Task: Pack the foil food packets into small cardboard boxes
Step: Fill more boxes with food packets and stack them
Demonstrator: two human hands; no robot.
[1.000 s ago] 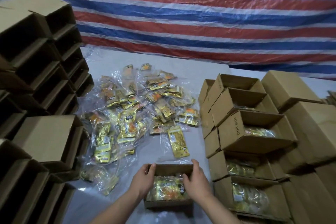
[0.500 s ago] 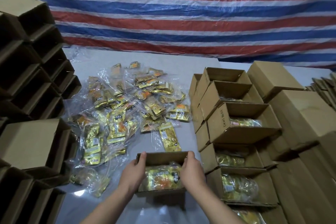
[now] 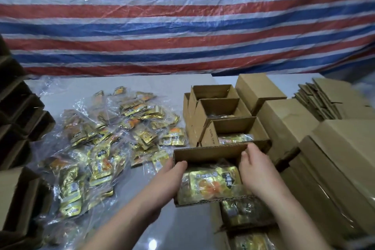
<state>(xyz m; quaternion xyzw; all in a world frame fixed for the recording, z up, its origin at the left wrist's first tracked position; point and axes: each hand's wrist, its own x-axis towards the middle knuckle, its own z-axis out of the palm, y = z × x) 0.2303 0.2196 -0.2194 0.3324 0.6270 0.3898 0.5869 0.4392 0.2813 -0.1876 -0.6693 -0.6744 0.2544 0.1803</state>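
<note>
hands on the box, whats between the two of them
In the head view, the left hand and right hand grip the open cardboard box; between them lie foil packets inside it.

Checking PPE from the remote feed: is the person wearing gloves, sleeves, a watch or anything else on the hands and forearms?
Nothing is worn that the head view shows. The left hand and right hand are bare, with no gloves, rings or wristbands visible. Both forearms are bare down to the frame's bottom edge; no sleeve, cuff or watch appears. Anything worn above that is out of view.
</note>
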